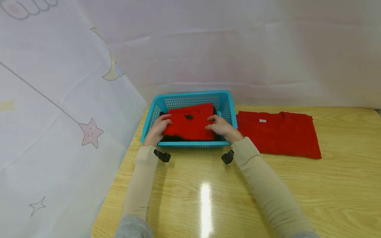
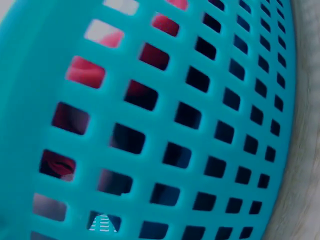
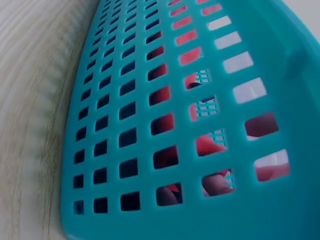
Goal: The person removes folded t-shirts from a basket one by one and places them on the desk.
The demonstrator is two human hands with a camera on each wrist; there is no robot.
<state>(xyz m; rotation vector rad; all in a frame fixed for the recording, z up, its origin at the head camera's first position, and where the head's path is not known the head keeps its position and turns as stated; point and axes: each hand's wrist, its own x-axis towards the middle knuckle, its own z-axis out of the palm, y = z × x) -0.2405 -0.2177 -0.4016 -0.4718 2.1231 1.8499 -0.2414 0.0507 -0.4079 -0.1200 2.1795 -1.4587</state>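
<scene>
A blue plastic basket stands on the table, with a folded red garment lying in it over black cloth. A small dark patch shows on the red fabric. My left hand reaches over the front left rim, its fingertips on the garment's left edge. From the right, my right hand rests spread fingers on the opposite edge. Both wrist views are mostly filled by the basket's perforated wall; red cloth and parts of fingers appear through the right wrist view's holes.
To the right of the basket, a second folded red garment with a white label lies flat on the wooden table. A pale printed curtain hangs behind and along the left. Small black mounts sit at both wrists.
</scene>
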